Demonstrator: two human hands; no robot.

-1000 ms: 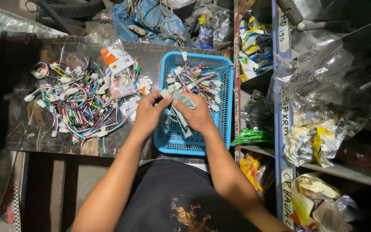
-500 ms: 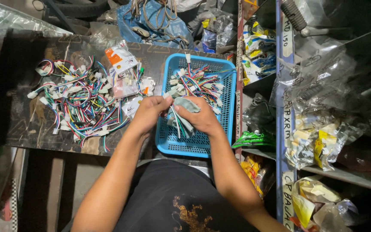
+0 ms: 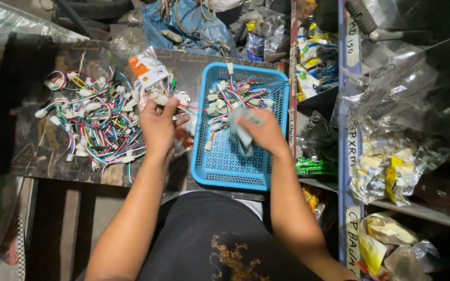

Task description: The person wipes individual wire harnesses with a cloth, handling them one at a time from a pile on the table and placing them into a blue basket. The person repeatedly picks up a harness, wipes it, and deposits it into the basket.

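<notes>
Left to right: a heap of coloured wire connectors (image 3: pixel 92 122) covers the surface's left half; the left hand (image 3: pixel 158 126), fingers pinched on one white connector (image 3: pixel 161 99), now sits beside the heap, whereas earlier both hands met over the blue basket (image 3: pixel 225 166) at the right edge. The right hand (image 3: pixel 266 132), fingers curled around a small clear packet (image 3: pixel 243 136), hovers over the basket. Judged step: bagging connectors; next calls for bringing connector to packet mouth.
</notes>
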